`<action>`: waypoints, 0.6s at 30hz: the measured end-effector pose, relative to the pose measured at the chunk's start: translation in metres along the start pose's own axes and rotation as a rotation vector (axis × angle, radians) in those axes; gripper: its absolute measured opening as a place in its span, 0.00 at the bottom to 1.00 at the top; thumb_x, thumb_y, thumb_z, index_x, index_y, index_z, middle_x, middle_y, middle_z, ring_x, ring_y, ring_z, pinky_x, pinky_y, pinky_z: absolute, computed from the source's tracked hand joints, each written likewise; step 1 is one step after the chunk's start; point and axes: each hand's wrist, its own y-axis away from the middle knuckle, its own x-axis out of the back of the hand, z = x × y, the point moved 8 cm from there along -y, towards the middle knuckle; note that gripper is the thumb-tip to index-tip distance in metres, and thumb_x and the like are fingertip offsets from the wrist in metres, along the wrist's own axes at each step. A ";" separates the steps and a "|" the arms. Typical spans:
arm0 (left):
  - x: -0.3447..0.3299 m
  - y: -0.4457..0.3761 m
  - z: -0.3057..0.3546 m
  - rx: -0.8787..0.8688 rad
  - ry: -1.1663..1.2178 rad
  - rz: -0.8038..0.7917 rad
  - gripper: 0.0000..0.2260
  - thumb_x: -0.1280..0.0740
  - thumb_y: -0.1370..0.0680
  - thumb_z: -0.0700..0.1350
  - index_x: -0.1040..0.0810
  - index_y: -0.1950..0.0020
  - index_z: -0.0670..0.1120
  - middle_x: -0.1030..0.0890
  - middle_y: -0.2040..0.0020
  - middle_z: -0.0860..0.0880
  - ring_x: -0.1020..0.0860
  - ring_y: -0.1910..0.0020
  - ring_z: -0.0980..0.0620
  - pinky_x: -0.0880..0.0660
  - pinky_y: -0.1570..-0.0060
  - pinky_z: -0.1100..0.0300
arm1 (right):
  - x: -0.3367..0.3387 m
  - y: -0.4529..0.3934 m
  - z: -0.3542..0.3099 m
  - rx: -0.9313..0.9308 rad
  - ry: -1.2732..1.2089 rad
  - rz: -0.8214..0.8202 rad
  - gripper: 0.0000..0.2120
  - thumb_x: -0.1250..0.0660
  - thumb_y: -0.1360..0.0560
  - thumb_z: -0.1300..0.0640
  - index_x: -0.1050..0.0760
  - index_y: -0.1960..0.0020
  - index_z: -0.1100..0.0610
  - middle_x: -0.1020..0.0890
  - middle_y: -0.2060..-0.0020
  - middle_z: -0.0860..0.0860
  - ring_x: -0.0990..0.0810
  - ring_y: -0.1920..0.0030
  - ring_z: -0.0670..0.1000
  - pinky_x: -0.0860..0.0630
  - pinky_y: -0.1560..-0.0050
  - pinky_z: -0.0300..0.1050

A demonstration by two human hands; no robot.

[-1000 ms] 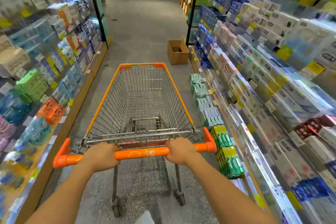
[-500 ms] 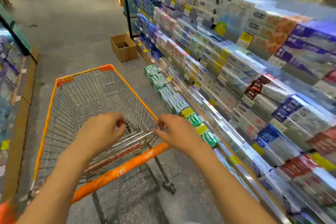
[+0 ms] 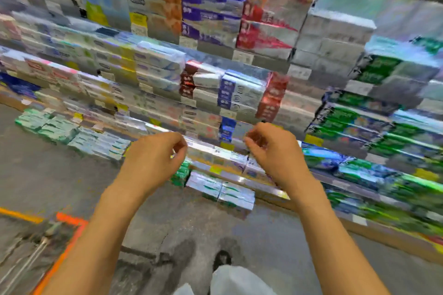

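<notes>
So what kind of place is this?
Most likely a supermarket aisle: tiered metal shelves packed with long cardboard boxes, perhaps toothpaste, yellow paper price tags on the shelf edges, and an orange-framed wire shopping cart at lower left.

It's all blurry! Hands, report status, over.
Left hand and right hand both empty, fingers loosely curled. Blue-and-white cardboard boxes ahead untouched. Nothing blocking them.

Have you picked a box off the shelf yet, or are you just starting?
Just starting. Done: the person faces the shelves, with the cart at their left. In hand: nothing; the left hand and right hand hover loosely curled before the boxes, touching none. Left: pick a box and put it in the cart.
</notes>
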 end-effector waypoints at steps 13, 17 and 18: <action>-0.136 -0.112 0.024 -0.049 0.127 -0.163 0.03 0.33 0.24 0.43 0.21 0.56 0.49 0.26 0.65 0.58 0.23 0.61 0.50 0.29 0.64 0.56 | -0.015 -0.009 0.151 -0.262 -0.022 0.092 0.03 0.32 0.25 0.59 0.23 0.56 0.57 0.24 0.64 0.45 0.25 0.65 0.48 0.24 0.63 0.48; -0.228 -0.128 -0.001 -0.030 0.153 -0.229 0.02 0.33 0.24 0.42 0.21 0.56 0.48 0.26 0.64 0.56 0.27 0.63 0.52 0.36 0.64 0.59 | -0.066 0.016 0.214 -0.443 -0.020 0.100 0.04 0.34 0.23 0.57 0.22 0.52 0.58 0.21 0.60 0.48 0.24 0.61 0.49 0.25 0.60 0.47; -0.253 -0.129 -0.010 -0.027 0.168 -0.244 0.02 0.32 0.24 0.41 0.21 0.56 0.47 0.26 0.64 0.56 0.26 0.63 0.52 0.36 0.63 0.59 | -0.082 0.023 0.229 -0.462 -0.014 0.124 0.05 0.34 0.23 0.57 0.22 0.51 0.58 0.21 0.61 0.49 0.24 0.62 0.48 0.26 0.61 0.45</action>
